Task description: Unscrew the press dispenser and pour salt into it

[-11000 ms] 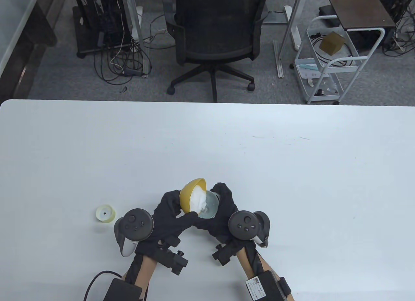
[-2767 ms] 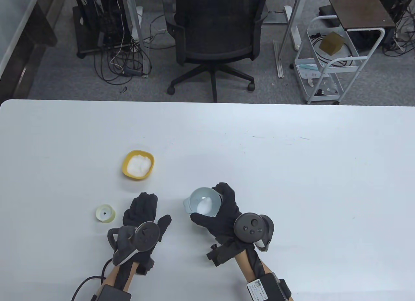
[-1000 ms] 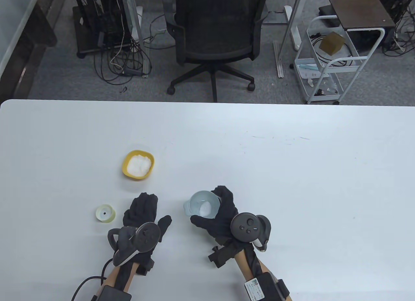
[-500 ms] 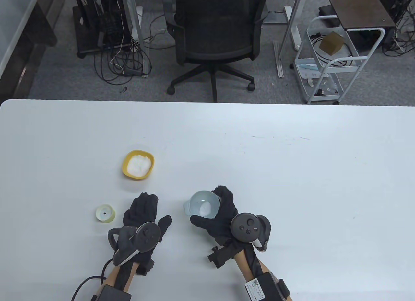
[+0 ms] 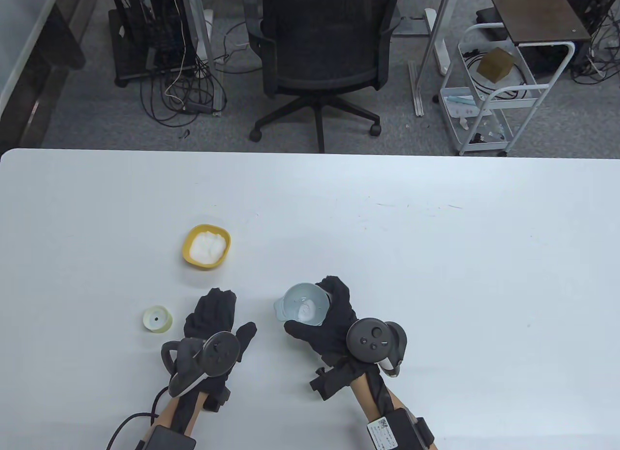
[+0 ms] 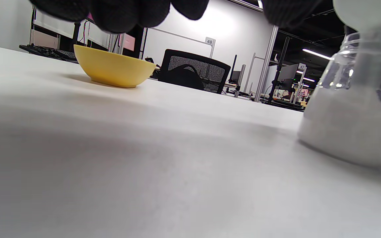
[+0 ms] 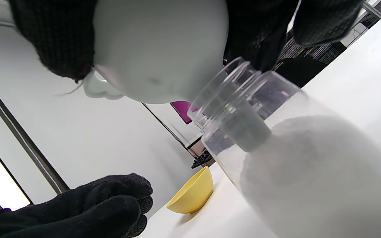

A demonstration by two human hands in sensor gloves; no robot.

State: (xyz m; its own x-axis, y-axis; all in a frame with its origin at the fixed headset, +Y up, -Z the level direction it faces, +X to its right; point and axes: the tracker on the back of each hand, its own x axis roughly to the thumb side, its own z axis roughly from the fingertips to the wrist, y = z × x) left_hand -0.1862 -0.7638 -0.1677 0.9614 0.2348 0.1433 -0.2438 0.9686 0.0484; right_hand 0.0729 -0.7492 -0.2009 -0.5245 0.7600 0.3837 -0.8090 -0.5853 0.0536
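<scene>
A pale funnel (image 5: 302, 308) with a little salt in it sits in the neck of the clear dispenser jar (image 7: 276, 148), which is partly filled with salt. My right hand (image 5: 329, 319) grips the funnel from the right and holds it on the jar. The jar also shows at the right of the left wrist view (image 6: 352, 115). My left hand (image 5: 213, 317) rests flat and empty on the table, left of the jar. The pale yellow dispenser cap (image 5: 158, 319) lies on the table left of that hand. The yellow bowl (image 5: 206, 246) with salt stands beyond it.
The white table (image 5: 436, 256) stretches far to the right and back. An office chair (image 5: 319, 57) and a white cart (image 5: 489, 91) stand on the floor beyond the far edge.
The left hand has set the yellow bowl back on the table and come to rest. In the last second the salt heap in the funnel has shrunk a little; the right hand shifted slightly.
</scene>
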